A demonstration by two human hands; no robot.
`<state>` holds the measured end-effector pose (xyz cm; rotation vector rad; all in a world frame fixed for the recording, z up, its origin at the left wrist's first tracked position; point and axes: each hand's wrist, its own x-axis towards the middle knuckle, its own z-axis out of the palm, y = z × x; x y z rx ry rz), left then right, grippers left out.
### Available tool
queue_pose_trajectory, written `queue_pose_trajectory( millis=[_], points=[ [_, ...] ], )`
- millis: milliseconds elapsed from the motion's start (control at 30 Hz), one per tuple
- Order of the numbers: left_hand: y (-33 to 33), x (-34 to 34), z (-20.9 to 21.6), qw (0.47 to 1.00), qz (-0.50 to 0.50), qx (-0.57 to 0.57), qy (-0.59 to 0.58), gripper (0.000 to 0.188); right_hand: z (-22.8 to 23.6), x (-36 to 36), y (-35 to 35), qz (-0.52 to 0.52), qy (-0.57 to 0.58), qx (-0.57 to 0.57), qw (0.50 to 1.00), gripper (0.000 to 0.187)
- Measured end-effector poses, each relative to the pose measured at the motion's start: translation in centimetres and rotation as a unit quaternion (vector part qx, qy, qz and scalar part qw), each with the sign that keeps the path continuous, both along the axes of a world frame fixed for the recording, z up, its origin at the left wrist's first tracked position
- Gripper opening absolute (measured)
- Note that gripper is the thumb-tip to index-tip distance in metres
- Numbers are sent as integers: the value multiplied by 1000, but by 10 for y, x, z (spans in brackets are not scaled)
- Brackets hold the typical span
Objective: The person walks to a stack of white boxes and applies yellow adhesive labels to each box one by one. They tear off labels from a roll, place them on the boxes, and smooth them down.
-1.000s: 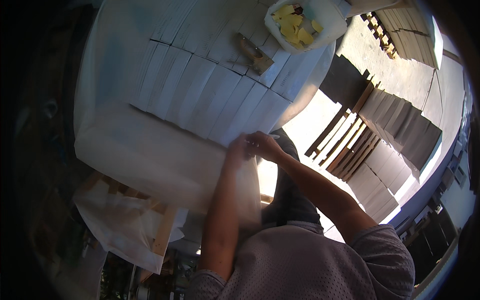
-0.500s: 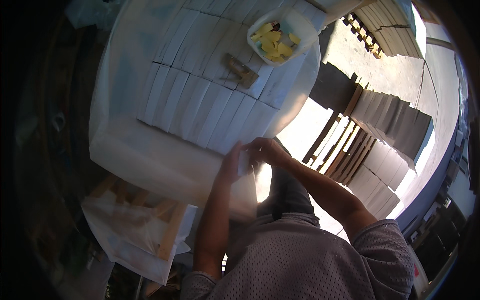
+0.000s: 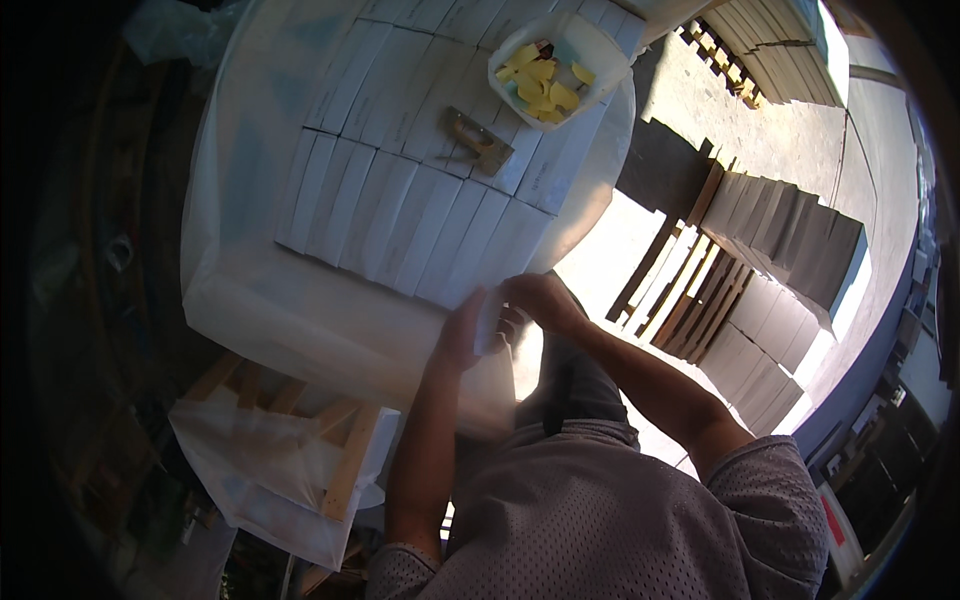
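Just in front of my body, my left hand (image 3: 461,332) is closed around a small flat pale piece (image 3: 488,323), whose exact kind I cannot make out. My right hand (image 3: 537,300) meets it from the other side, fingers curled against the piece. Both hands are beside the near corner of a stack of white boxes (image 3: 400,215) packed in tight rows. On top of the boxes lies a brown tool with a metal part (image 3: 478,142). Beyond it stands a white plastic tub (image 3: 600,100) holding yellow paper scraps (image 3: 545,85).
Translucent plastic sheeting (image 3: 300,305) hangs around the stack. At the lower left is a wooden frame (image 3: 350,460) partly wrapped in plastic. To the right, a slatted pallet (image 3: 685,290) sits by more stacked boxes (image 3: 790,240) on the sunlit floor.
My right fingers have shifted and curled lower behind the pale piece, showing more of it. My left hand stays nearly in place. The view has shifted slightly.
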<state>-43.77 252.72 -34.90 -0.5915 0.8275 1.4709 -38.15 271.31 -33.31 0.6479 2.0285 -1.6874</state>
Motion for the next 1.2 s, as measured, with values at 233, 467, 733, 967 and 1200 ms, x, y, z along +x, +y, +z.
queue_pose_trajectory(
  millis=[233,467,733,967,1200],
  points=[
    [2,-10,19,988,10,-125,85,36,15,-18,7,-74,-85,-66,991,21],
    [7,-17,30,976,-25,-147,158,22,20,-22,18,-30,-76,-191,978,29],
    [-3,-26,28,964,-60,-67,250,21,11,-22,19,-48,-84,-271,958,38],
    [-3,-28,26,974,-69,-98,195,22,6,-23,16,-44,-59,-261,963,30],
    [-1,-29,29,964,-122,-156,178,25,12,-32,9,-45,-129,-172,976,20]
  ],
)
